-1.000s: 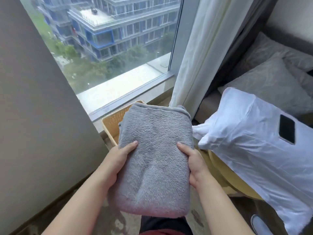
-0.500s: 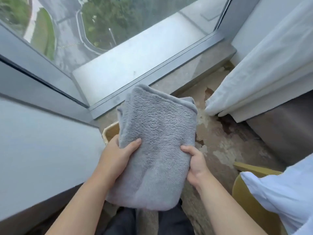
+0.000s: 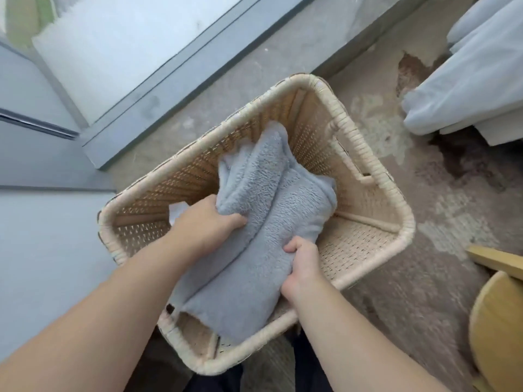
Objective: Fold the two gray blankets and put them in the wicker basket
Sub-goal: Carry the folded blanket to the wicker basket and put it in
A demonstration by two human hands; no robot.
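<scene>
One folded gray fleece blanket [image 3: 263,222] was found partly inside the pale rectangular wicker basket [image 3: 368,154], held above the woven base and not yet released. Its long axis was observed to run from the basket's near rim, by the person, toward the far wall on the window side, with the far end leaning slightly right. The far end was pointed down into the basket. The near end was laid across the near rim and appeared to be the higher of the two.

The blanket was flanked across its short axis by both hands. The left edge was gripped by the left hand [image 3: 209,222] at about mid-length, with the fingers dug into a fold. The right edge was gripped by the right hand [image 3: 304,261], fingers curled over the fleece, closer to the near end. The left hand was therefore placed farther along the axis.

It was judged that the near end must be lowered past the rim so that the bundle lies flat along the basket's length.

A second gray blanket could not be identified in view. A small white scrap [image 3: 178,213] was noted inside the basket beside the left hand. The basket was stood on a worn mottled floor [image 3: 424,278], near a gray window frame [image 3: 175,89], with a white curtain [image 3: 467,80] and a yellow wooden stool [image 3: 498,321] to the right.
</scene>
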